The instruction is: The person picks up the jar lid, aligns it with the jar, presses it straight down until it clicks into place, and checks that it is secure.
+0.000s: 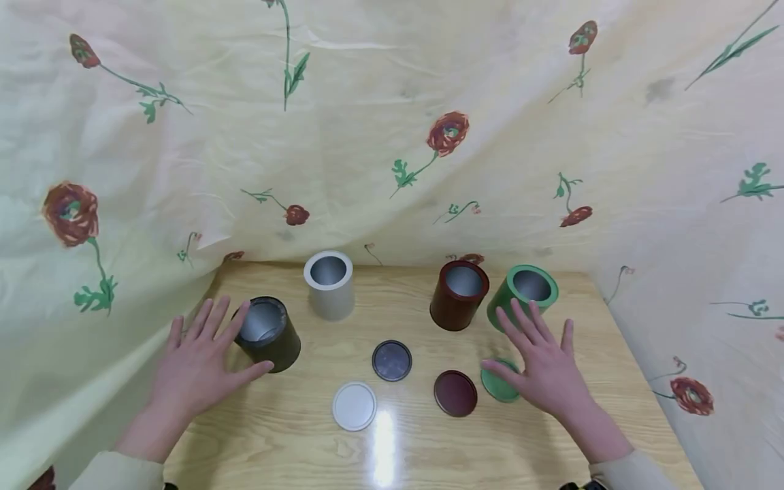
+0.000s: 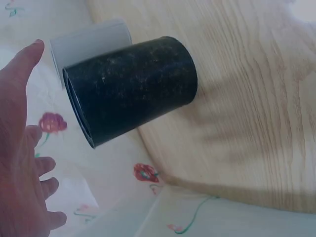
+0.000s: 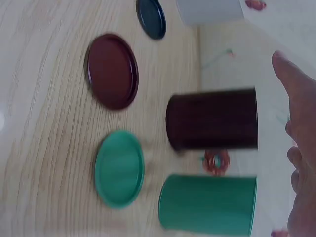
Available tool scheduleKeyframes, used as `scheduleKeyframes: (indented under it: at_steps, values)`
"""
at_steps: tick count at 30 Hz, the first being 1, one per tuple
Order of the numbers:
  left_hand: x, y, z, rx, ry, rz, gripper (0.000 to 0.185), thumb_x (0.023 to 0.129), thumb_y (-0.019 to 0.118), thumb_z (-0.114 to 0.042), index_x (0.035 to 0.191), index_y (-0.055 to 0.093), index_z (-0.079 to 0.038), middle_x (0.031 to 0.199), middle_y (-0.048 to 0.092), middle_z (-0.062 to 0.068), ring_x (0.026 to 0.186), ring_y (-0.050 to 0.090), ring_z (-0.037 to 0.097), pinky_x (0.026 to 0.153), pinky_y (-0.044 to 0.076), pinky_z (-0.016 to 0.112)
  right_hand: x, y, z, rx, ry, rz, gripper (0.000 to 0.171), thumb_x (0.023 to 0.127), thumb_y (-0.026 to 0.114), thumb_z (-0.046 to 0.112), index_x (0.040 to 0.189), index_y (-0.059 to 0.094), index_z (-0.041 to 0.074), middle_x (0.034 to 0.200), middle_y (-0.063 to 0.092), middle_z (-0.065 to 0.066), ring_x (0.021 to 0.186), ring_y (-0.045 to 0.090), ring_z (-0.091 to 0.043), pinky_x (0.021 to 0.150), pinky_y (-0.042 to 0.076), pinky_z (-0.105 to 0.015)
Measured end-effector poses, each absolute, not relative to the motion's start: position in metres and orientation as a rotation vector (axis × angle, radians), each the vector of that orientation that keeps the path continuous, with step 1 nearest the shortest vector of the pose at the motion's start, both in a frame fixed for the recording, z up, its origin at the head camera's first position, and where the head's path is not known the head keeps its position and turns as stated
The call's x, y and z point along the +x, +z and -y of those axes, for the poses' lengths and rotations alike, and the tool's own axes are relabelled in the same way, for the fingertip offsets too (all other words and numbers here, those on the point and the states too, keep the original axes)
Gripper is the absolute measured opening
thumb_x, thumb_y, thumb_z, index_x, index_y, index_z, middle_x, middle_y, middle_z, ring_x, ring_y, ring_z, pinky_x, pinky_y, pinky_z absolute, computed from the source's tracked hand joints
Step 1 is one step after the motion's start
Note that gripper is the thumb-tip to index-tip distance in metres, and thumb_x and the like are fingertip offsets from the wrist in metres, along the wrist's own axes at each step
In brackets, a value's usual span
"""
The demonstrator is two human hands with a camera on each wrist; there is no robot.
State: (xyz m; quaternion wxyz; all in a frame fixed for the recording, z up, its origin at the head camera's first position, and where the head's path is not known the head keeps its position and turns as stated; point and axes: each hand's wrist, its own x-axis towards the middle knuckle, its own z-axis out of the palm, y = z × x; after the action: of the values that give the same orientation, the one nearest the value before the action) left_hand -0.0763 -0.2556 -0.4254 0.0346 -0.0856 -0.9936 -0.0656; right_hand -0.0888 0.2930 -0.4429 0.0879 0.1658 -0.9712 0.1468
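Note:
My left hand (image 1: 199,364) is spread beside the black can (image 1: 278,344), its fingers straight and holding nothing. In the left wrist view that black can (image 2: 133,91) stands apart from the fingers, with the white can behind it. Over the green lid (image 1: 501,388) hovers my right hand (image 1: 548,371), fingers spread, partly hiding the lid and the green can (image 1: 505,299). The right wrist view has the green can (image 3: 207,203) and the dark red can (image 3: 212,120) upright, apart from the hand. All the cans are topless in the head view.
A white can (image 1: 331,296) stands at the back left, and the dark red can (image 1: 453,306) at the back right. Flat on the wooden table (image 1: 294,442) lie a black lid (image 1: 392,361), a white lid (image 1: 354,406) and a dark red lid (image 1: 455,393). Flowered cloth (image 1: 367,88) hangs behind.

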Motion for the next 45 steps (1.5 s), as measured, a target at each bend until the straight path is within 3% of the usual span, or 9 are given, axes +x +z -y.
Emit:
scheduleKeyframes:
  at_steps: [14,22,26,35,45]
  values:
    - [-0.060,-0.428,0.235,-0.475,-0.103,2.986,0.106,0.086,0.063,-0.085,0.169,0.037,-0.024,0.174,0.030,0.016,0.162,0.021,0.039,0.130,0.001,0.066,-0.106,-0.445,-0.237,0.750,0.384,2.850,0.095,0.093,0.068,0.070,0.168,0.039,0.019,0.175,0.029,-0.011,0.162,0.021,-0.040,0.125,0.000,-0.076]
    - [-0.049,-0.458,0.216,-0.613,-0.110,2.857,0.106,0.080,0.072,-0.082,0.165,0.045,-0.024,0.172,0.037,0.013,0.158,0.033,0.037,0.128,0.014,0.066,-0.116,-0.456,-0.212,0.903,0.325,2.824,0.098,0.090,0.069,0.075,0.165,0.044,0.017,0.175,0.030,-0.010,0.161,0.025,-0.041,0.127,0.008,-0.072]
    - [-0.044,-0.473,0.208,-0.678,-0.135,2.781,0.108,0.076,0.078,-0.080,0.162,0.049,-0.021,0.170,0.040,0.012,0.157,0.035,0.035,0.130,0.015,0.060,-0.116,-0.464,-0.203,0.954,0.278,2.835,0.100,0.089,0.068,0.077,0.165,0.043,0.017,0.176,0.029,-0.009,0.162,0.024,-0.039,0.127,0.013,-0.071]
    - [-0.036,-0.509,0.192,-0.733,-0.124,2.842,0.108,0.076,0.075,-0.083,0.161,0.051,-0.021,0.173,0.034,0.009,0.157,0.037,0.033,0.127,0.026,0.056,-0.104,-0.486,-0.185,1.062,0.282,2.849,0.098,0.091,0.064,0.078,0.165,0.044,0.017,0.173,0.034,-0.009,0.162,0.027,-0.035,0.129,0.019,-0.065]
    - [-0.044,-0.539,0.179,-0.765,-0.138,2.942,0.104,0.082,0.071,-0.081,0.161,0.051,-0.016,0.168,0.043,0.015,0.156,0.038,0.037,0.127,0.031,0.055,-0.100,-0.517,-0.168,1.136,0.320,2.886,0.099,0.089,0.069,0.076,0.163,0.048,0.015,0.172,0.038,-0.010,0.159,0.032,-0.038,0.127,0.022,-0.067]
